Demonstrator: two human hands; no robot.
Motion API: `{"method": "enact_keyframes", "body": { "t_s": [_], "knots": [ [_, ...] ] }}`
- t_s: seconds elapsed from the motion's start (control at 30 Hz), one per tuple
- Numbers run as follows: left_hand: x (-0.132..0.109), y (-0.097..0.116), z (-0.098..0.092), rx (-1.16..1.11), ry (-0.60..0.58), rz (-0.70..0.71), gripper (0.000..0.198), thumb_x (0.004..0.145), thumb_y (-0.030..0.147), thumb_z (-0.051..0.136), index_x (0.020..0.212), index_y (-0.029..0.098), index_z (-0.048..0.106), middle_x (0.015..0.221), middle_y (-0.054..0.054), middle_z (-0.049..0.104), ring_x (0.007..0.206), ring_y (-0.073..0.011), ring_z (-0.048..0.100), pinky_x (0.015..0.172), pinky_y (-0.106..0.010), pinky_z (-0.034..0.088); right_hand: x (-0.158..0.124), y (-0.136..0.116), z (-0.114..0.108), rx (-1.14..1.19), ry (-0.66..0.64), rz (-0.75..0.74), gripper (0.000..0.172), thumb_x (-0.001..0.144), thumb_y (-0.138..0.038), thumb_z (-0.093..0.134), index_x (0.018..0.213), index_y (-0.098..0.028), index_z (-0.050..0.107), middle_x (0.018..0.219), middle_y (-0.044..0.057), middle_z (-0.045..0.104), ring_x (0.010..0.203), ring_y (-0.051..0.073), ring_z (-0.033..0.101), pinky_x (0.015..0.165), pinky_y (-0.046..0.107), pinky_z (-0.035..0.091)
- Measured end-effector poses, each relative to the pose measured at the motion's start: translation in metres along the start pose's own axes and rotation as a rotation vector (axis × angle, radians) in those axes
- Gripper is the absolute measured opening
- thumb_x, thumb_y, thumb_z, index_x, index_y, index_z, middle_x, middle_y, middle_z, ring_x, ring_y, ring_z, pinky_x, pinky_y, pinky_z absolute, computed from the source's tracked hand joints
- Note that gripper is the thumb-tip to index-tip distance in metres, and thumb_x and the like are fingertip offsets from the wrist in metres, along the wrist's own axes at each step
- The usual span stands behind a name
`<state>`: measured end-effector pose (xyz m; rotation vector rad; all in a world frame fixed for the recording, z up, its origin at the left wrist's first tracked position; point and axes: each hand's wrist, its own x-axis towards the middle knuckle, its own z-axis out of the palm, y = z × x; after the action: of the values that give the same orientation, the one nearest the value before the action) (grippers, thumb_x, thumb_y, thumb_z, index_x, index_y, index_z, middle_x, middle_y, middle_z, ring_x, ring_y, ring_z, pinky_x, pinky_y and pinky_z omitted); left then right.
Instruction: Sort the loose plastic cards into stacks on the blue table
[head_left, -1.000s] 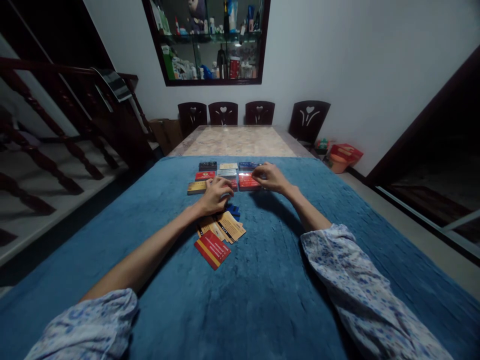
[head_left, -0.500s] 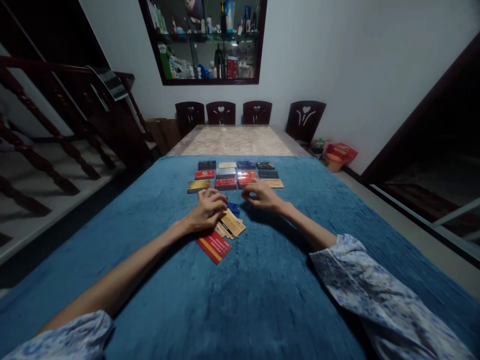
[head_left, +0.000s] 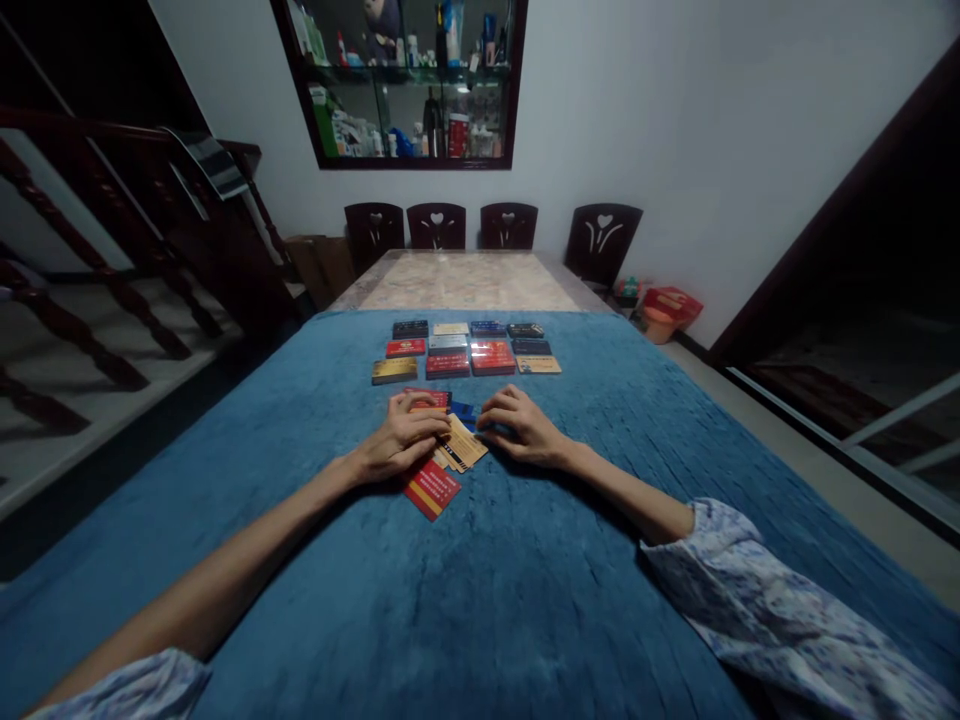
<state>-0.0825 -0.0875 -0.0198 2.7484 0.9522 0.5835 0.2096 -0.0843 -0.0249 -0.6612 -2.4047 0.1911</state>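
My left hand [head_left: 401, 440] lies on a loose spread of cards, its fingers bent over them. A red card [head_left: 429, 398] shows beyond its fingers, and a yellow card [head_left: 466, 448] sticks out at its fingertips. Nearer me lies a red card with a yellow stripe [head_left: 433, 490], partly under the others. A blue card [head_left: 463, 411] shows between the hands. My right hand [head_left: 525, 428] is at the spread's right edge with curled fingers a little apart and no card visible in them. Whether its fingertips touch the cards is unclear.
Beyond my hands, several card stacks stand in three rows, among them a gold stack [head_left: 394, 371] and a red stack [head_left: 493, 358]. A blue cloth [head_left: 480, 600] covers the near table. Dark chairs [head_left: 436, 226] stand at the far end.
My right hand has come back toward me from the front row of stacks to the loose cards. A red card now shows beyond my left fingers. The view has shifted slightly.
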Motion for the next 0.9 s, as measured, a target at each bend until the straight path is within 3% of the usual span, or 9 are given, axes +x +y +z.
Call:
{"method": "enact_keyframes", "body": {
  "t_s": [0.2, 0.53, 0.9],
  "knots": [
    [0.000, 0.000, 0.003, -0.003, -0.047, 0.030, 0.040, 0.100, 0.039, 0.043, 0.126, 0.028, 0.072, 0.136, -0.008, 0.068, 0.141, -0.0331, 0.042, 0.120, -0.059, 0.022, -0.003, -0.009, 0.001, 0.017, 0.007, -0.028, 0.025, 0.101, -0.038, 0.054, 0.103, -0.022, 0.073, 0.104, 0.011, 0.071, 0.101, 0.025, 0.053, 0.091, 0.045, 0.047],
    [0.008, 0.015, -0.004, 0.035, -0.131, -0.018, 0.045, 0.100, 0.040, 0.045, 0.140, 0.032, 0.063, 0.149, -0.008, 0.057, 0.142, -0.0347, 0.037, 0.119, -0.059, 0.024, -0.006, -0.006, 0.007, -0.063, -0.090, -0.066, 0.031, 0.097, -0.043, 0.060, 0.118, -0.023, 0.072, 0.119, 0.011, 0.071, 0.111, 0.028, 0.051, 0.094, 0.047, 0.043],
    [0.020, 0.021, -0.002, 0.084, -0.208, -0.071, 0.051, 0.100, 0.051, 0.042, 0.148, 0.037, 0.053, 0.149, -0.010, 0.050, 0.139, -0.0357, 0.035, 0.115, -0.060, 0.023, -0.007, -0.005, 0.010, -0.137, -0.068, 0.025, 0.048, 0.093, -0.057, 0.062, 0.127, -0.024, 0.070, 0.127, 0.012, 0.070, 0.112, 0.031, 0.048, 0.094, 0.050, 0.040]
  ]
}}
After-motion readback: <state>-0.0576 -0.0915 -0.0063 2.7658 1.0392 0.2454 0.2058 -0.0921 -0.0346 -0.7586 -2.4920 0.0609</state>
